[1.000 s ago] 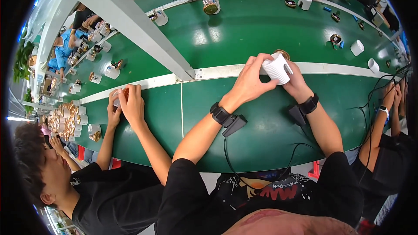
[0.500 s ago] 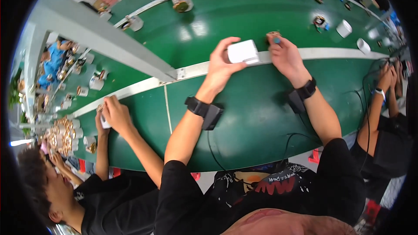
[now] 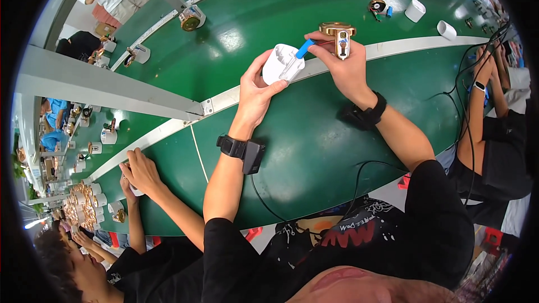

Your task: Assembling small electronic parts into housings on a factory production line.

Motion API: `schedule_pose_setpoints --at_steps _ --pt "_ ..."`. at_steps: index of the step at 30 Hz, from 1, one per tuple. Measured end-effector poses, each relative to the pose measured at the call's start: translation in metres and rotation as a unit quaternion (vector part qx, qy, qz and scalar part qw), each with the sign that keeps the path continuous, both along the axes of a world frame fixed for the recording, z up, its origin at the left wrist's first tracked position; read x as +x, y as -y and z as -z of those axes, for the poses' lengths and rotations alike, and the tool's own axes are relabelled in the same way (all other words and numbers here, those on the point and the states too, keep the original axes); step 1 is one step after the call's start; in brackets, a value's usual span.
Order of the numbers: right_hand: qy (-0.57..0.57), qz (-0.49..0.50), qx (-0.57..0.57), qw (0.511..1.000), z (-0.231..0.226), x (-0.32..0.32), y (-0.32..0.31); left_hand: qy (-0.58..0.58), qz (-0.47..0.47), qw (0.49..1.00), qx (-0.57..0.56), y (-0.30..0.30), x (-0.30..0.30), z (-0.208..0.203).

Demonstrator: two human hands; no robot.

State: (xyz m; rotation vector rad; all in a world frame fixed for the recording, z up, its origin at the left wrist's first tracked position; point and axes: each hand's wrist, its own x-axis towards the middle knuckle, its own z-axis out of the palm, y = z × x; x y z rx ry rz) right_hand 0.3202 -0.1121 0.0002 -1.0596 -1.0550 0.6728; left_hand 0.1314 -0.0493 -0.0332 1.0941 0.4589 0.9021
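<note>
My left hand [image 3: 257,87] is closed round a white plastic housing [image 3: 276,68], its open end tilted up and toward the right. In my right hand [image 3: 349,70] is a gold-rimmed round assembly [image 3: 337,28] with a white stem carrying small parts. The fingers of that hand also pinch a blue cylindrical battery [image 3: 305,48], joined to the assembly by a thin red wire. One end of the battery is at the housing's open rim; whether it is inside I cannot tell. Both hands are above the pale metal rail along the green table.
A grey metal post [image 3: 112,73] slants across the left. Beyond the rail, white housings [image 3: 415,11] and round assemblies [image 3: 377,6] lie on the green surface [image 3: 247,22]. Co-workers sit on both sides; one's hands [image 3: 140,174] work at left. Black cables [image 3: 463,89] hang at right.
The housing has turned so its open end shows. My right hand has turned, bringing the gold assembly and blue battery into sight, with the battery now against the housing. My view has shifted slightly.
</note>
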Motion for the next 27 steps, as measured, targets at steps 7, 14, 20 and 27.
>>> schedule_pose_setpoints --at_steps 7,14,20,27 --pt "0.153 0.033 0.040 0.987 0.003 0.005 -0.001 -0.036 -0.043 0.996 0.066 -0.003 0.002 0.002" --pt "0.197 0.008 0.043 0.979 0.006 0.007 -0.006 -0.063 -0.057 0.991 0.101 -0.005 0.003 0.001" --pt "0.324 0.023 0.038 0.945 0.010 0.005 -0.005 -0.068 -0.055 0.989 0.119 -0.001 0.005 -0.001" --pt "0.454 0.025 0.101 0.885 0.010 0.012 -0.009 -0.076 -0.056 0.989 0.114 -0.003 0.003 0.001"
